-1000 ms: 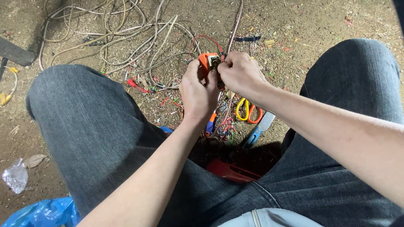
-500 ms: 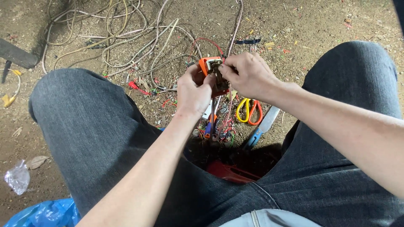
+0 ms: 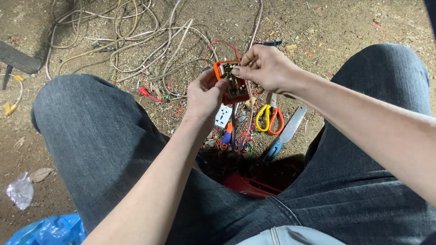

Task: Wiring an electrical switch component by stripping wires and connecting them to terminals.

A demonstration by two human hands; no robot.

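The orange box (image 3: 229,84), a small open housing with metal contacts showing inside, is held up between the knees over the dirt floor (image 3: 354,27), above a heap of cut wires (image 3: 236,136). The left hand (image 3: 204,95) has its grip clenched on the box's lower left side, thumb and fingers pinching the rim; the right hand (image 3: 268,68) pinches at the top of the box, fingertips on what looks like a wire end or a contact, though that part is too small to tell for certain. To do this step well, the left hand should, in my judgement, keep the box steady and tilted toward the eyes so the contacts stay in view, while the right works with 2 fingertips only, pushing straight along the terminal rather than sideways, since a sideways pull could bend the thin metal. Scissors (image 3: 269,119) with yellow and red handles lie on the floor just below the right hand, a blue-handled blade (image 3: 286,134) beside them, and a white socket (image 3: 223,115) sits under the box, all near enough to reach. Pale cables (image 3: 131,41) loop across the floor well beyond the hands.
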